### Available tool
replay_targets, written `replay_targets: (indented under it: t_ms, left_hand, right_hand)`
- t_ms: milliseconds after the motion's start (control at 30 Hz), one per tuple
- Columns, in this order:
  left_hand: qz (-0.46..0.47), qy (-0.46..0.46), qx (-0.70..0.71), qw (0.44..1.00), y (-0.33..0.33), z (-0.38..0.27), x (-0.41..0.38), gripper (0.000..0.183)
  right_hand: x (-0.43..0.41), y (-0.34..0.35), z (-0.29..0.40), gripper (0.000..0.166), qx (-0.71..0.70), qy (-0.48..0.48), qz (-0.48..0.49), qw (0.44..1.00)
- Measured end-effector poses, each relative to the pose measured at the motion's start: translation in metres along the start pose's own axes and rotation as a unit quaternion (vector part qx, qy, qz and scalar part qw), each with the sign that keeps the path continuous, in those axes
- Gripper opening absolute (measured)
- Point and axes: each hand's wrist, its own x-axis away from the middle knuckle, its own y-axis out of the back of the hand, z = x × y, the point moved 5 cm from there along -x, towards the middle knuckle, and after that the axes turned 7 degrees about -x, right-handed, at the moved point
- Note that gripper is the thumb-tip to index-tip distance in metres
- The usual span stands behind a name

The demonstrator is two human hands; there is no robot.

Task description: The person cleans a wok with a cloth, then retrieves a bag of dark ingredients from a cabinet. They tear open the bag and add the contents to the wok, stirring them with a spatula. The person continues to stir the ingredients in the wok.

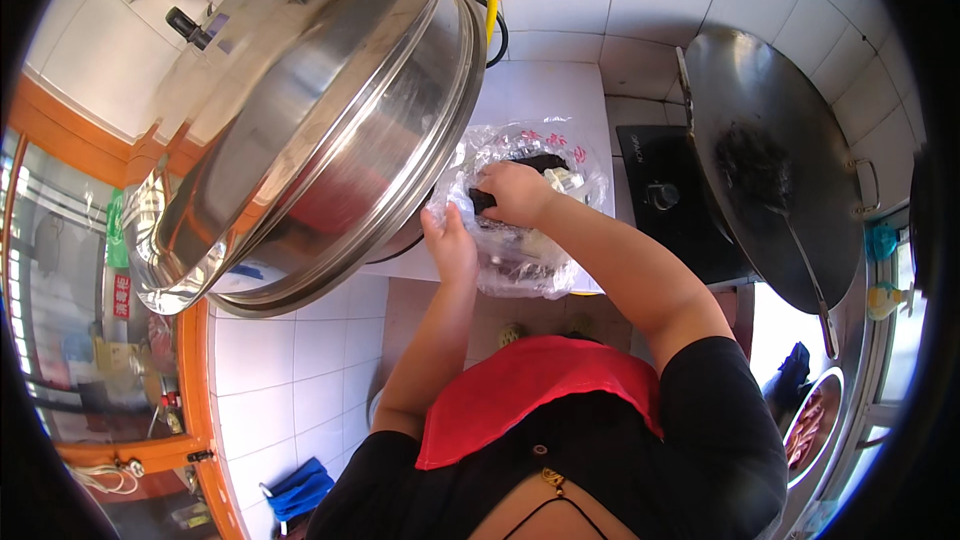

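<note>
A clear plastic bag with red printed characters lies on the white counter in front of me. Inside it are dark pieces and pale items, too wrapped in film to name. My left hand pinches the bag's left edge between thumb and finger. Reaching into the bag's mouth, my right hand has its fingers bent around a dark piece. Whether the fingers grip that piece is not plain, as the back of the hand hides part of it.
Close on the left stands a large stainless-steel steamer pot. A wok holding a ladle and dark food sits over a black gas stove at right. Beyond my right elbow is a bowl of meat. A yellow gas hose runs behind.
</note>
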Motion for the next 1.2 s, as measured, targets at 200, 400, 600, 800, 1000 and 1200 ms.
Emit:
replay_targets:
  t_ms: [200,400,600,800,1000,1200]
  left_hand:
    - [-0.083,-0.064,-0.093,0.990,0.007,0.000,0.001,0.028]
    - [-0.098,-0.067,-0.113,0.987,0.005,-0.003,0.003,0.031]
    - [-0.013,-0.010,-0.033,0.999,0.005,-0.023,0.005,0.054]
    - [0.092,-0.117,-0.058,0.987,0.040,-0.035,0.028,0.060]
    - [0.089,-0.414,-0.241,0.873,0.028,-0.111,0.092,0.041]
    - [0.311,-0.455,-0.127,0.825,-0.122,-0.212,0.116,0.021]
  right_hand:
    - [0.023,0.025,0.011,0.030,0.008,0.051,-0.023,0.998]
    - [0.048,0.077,0.019,0.039,-0.053,0.070,-0.195,0.977]
    - [0.084,0.165,0.010,0.030,-0.213,-0.095,-0.273,0.933]
    - [0.196,0.295,-0.030,0.028,-0.058,-0.284,-0.352,0.890]
    - [0.308,0.323,-0.076,0.029,0.022,-0.458,-0.251,0.852]
    - [0.328,0.316,-0.085,0.025,-0.002,-0.439,-0.187,0.879]
